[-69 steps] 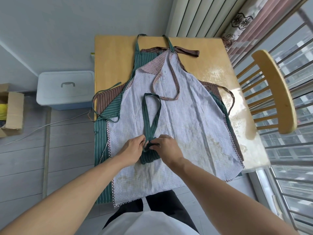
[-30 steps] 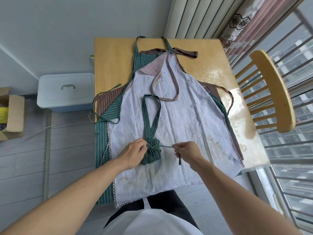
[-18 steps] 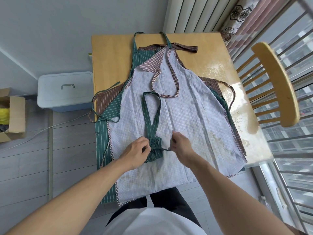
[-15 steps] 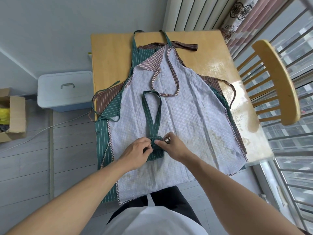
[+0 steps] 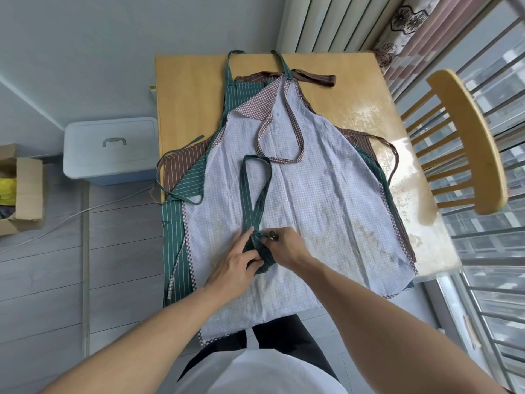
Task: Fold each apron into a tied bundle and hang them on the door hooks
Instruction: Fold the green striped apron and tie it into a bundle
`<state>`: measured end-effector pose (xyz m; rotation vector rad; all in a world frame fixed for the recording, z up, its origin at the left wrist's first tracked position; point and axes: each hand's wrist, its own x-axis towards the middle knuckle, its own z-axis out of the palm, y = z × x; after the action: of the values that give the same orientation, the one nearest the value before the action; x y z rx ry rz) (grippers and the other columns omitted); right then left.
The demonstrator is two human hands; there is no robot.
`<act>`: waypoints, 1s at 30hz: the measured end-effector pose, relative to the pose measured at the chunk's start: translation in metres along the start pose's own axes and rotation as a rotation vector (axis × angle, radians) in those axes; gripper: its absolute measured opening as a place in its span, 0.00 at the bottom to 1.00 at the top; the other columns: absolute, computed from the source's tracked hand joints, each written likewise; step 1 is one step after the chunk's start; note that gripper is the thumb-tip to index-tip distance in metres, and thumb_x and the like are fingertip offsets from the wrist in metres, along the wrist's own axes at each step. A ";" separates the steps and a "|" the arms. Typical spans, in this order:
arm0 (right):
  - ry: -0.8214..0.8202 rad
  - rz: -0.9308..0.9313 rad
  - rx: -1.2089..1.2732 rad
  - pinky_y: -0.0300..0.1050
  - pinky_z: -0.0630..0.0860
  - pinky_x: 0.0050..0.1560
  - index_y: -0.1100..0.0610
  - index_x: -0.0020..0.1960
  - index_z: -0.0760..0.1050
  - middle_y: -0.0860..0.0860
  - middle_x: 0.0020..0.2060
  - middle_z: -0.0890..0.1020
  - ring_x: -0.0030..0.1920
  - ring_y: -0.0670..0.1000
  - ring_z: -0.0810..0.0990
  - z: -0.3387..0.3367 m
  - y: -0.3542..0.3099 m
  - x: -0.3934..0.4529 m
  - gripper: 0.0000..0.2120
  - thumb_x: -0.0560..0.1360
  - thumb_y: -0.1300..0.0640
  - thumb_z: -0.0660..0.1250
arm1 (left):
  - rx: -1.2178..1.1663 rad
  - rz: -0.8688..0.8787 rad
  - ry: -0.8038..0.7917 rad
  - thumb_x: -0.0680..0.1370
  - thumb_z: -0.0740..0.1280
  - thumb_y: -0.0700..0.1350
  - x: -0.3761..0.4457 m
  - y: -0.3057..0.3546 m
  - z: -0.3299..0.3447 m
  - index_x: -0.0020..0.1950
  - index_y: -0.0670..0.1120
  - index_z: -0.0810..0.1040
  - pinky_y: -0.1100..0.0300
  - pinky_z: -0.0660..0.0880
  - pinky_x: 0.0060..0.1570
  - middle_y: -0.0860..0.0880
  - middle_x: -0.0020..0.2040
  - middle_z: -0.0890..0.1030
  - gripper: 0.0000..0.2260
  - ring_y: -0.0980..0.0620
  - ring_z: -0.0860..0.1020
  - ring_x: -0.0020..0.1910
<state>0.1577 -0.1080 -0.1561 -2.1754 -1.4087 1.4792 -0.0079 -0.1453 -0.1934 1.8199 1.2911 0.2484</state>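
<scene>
Tie drawn in, knot closing on the small rolled green striped apron bundle.
Right hand has returned from its outward pull, pinching the thin green tie; left hand grips the bundle beside it; hanging remains.

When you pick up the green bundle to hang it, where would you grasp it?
Probably by the strap loop, near its far end. It lies flat and open on the checked apron, clear of both hands, so fingers can slip under from the far side; the bundle would then dangle below.
</scene>
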 end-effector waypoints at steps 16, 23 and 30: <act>0.142 0.050 -0.376 0.43 0.72 0.33 0.52 0.38 0.76 0.48 0.33 0.82 0.35 0.50 0.81 -0.002 -0.016 -0.004 0.19 0.76 0.38 0.62 | -0.056 -0.084 0.101 0.83 0.65 0.47 0.000 0.011 0.012 0.58 0.46 0.83 0.63 0.52 0.74 0.55 0.82 0.53 0.09 0.56 0.40 0.80; 0.091 0.134 -0.209 0.44 0.78 0.35 0.52 0.42 0.79 0.46 0.36 0.84 0.38 0.48 0.83 -0.001 -0.008 0.010 0.11 0.75 0.45 0.72 | 0.060 -0.032 0.164 0.81 0.68 0.46 -0.005 0.010 0.010 0.52 0.46 0.84 0.58 0.51 0.76 0.51 0.80 0.60 0.06 0.51 0.48 0.82; -0.017 0.059 -0.046 0.33 0.68 0.26 0.57 0.49 0.82 0.48 0.30 0.79 0.28 0.44 0.75 -0.021 0.011 0.017 0.12 0.77 0.48 0.74 | -0.109 -0.038 0.065 0.84 0.59 0.44 -0.003 0.019 -0.010 0.42 0.50 0.71 0.54 0.69 0.65 0.55 0.62 0.78 0.10 0.57 0.71 0.62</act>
<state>0.1816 -0.0938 -0.1627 -2.2556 -1.4099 1.5023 -0.0021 -0.1439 -0.1720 1.7062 1.3298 0.3533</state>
